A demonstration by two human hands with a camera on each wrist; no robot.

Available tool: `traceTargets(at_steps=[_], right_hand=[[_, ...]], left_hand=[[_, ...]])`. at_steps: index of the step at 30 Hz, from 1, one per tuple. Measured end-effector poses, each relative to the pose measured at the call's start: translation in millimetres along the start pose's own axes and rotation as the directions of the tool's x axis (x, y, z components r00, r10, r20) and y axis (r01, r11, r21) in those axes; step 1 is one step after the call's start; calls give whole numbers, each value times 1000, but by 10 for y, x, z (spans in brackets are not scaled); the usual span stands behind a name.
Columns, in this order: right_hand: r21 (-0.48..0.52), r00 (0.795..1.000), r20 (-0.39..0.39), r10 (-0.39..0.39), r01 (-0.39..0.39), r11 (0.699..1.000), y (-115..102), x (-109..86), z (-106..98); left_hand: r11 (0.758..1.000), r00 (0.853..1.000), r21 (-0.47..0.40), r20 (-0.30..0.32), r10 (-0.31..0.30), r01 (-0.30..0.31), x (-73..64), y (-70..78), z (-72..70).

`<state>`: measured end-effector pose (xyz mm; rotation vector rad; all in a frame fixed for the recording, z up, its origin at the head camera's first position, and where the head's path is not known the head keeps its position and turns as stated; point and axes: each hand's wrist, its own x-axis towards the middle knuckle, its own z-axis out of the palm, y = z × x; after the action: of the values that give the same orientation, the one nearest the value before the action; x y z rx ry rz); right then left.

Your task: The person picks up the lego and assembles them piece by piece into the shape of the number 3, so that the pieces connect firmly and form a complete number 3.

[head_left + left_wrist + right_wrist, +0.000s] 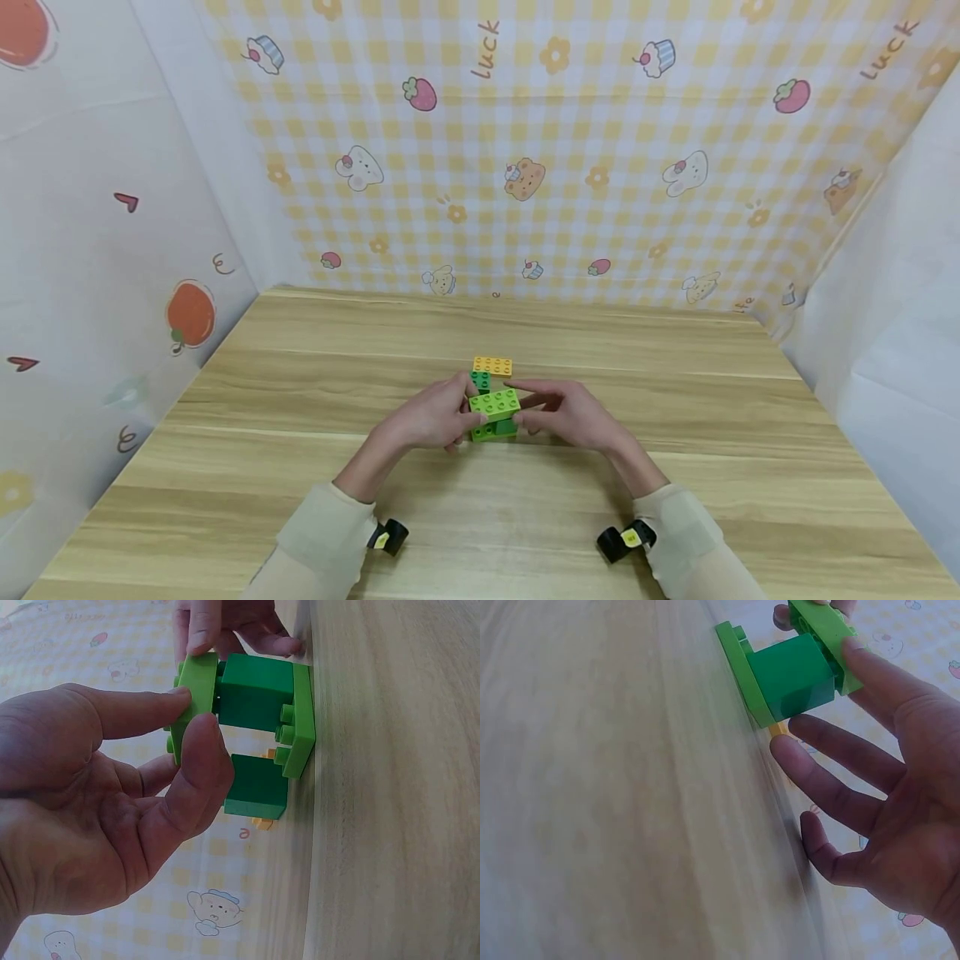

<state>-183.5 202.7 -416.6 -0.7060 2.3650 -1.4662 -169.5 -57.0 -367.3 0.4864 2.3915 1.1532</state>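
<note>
We take the upper light-green brick (495,404) as landmark: it's above the wooden table (675,383), between left hand (431,414) and right hand (573,417). We see the left thumb and fingers pinching its left end, narrow grip; right thumb on its near side, index reaching round the far side, so we read a pinch at the right end too, with the other right-hand fingers spread wide.

Directly beneath the landmark's right part: near dark-green block (259,694); under that, lower light-green brick (303,742), on the table, bare studs below the landmark's left part. Narrow gap with studs showing between landmark and block, so we judge it isn't fully seated. Two hands probably keep the ends level and lined up, since the left part overhangs the block.

Beyond the landmark, far side: far dark-green block (481,382), then yellow brick (492,367); that spot seems to leave the fingers room. We can't tell whether those two touch.

Orientation: landmark's studs point up, long axis runs left to right between the hands, right end angled slightly toward the far side; lower brick's long axis runs roughly the same way.
</note>
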Motion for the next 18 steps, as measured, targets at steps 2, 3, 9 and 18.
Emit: traceTargets(at_steps=[2,3,9,18], right_hand=[[8,1000,5,0,0,1000,-2,-2,-6],[12,1000,7,2,-2,1000,-3,-2,-8],[12,1000,6,4,-4,1000,-18,-1,-11],[-11,1000,-2,1,-1,1000,-26,-5,-16]], left_hand=[[1000,1000,-2,0,0,0,0,-4,2],[1000,1000,-2,0,-1,1,0,-6,4],[1000,1000,14,-5,-3,4,9,-8,10],[1000,1000,20,-15,-10,10,10,-6,18]])
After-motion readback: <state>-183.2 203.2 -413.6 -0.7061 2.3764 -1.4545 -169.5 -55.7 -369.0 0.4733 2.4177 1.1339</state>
